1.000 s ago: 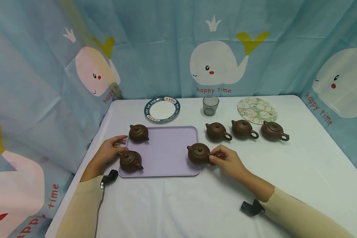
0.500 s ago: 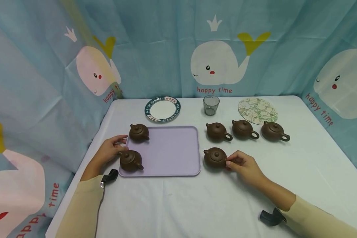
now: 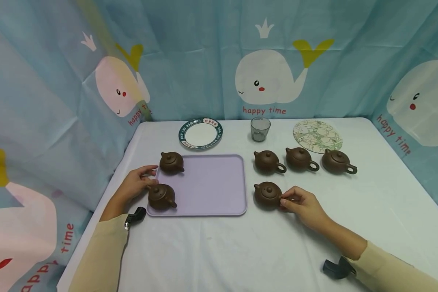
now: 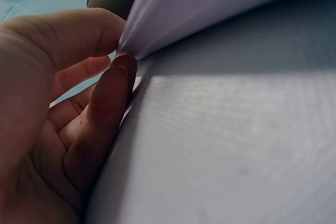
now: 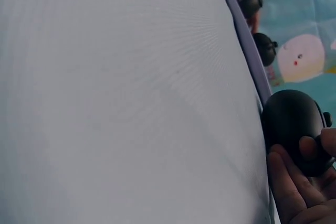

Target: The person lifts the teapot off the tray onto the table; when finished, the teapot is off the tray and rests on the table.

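Note:
My right hand [image 3: 303,206] pinches the handle of a small brown clay teapot [image 3: 267,194], just off the right edge of a lilac tray [image 3: 208,185]. In the right wrist view this teapot [image 5: 294,121] stands low at the white cloth, fingers at its handle end. My left hand [image 3: 132,185] grips the tray's left rim; the left wrist view has thumb and fingertips meeting on that rim [image 4: 137,38]. On the tray's left side sit two more teapots, one at the back corner [image 3: 172,162] and one at the front [image 3: 162,196].
Right of the tray, three similar teapots stand in a row: left [image 3: 267,162], middle [image 3: 300,158] and right [image 3: 336,161]. Behind are a green-rimmed plate [image 3: 200,134], a glass cup [image 3: 260,129] and a round floral mat [image 3: 318,136]. A whale-print curtain [image 3: 190,73] surrounds the table.
The right hand has carried its teapot rightward, from over the tray's right edge to the cloth beside it. It moved only slightly in the last half second. The left hand stayed at the tray.

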Available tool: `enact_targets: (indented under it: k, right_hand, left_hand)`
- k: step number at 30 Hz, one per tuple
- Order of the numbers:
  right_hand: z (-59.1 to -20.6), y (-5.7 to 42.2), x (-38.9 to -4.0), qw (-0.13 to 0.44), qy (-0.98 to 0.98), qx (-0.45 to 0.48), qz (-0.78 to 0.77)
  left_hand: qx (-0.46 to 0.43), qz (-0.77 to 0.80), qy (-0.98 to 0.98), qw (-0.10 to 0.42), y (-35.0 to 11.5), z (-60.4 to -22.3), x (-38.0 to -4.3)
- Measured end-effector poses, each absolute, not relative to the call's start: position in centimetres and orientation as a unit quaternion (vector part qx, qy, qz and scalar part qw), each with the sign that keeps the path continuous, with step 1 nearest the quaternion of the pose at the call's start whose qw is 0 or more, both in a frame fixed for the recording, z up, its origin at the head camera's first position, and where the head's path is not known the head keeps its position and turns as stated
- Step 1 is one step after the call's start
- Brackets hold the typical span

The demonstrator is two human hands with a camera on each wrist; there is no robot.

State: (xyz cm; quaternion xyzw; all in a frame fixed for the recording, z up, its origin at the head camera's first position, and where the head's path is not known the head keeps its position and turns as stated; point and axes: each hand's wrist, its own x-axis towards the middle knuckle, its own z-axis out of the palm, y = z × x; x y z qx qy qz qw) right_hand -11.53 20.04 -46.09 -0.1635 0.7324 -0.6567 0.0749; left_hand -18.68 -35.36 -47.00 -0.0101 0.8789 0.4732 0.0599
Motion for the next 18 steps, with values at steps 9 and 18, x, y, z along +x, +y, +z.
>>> enact_targets:
  k: [9,18]
  right_hand:
    - [-45.4,20.7,-11.9,0.075,0.811,-0.195,-0.547]
    - [-45.2,20.9,-11.7,0.006,0.871,-0.197,-0.45]
  left_hand:
    - [-0.016,0.468,0.882,0.062,-35.3,-46.8,-18.7]
    - [-0.008,0.461,0.885,0.059,-35.4,-46.8,-18.6]
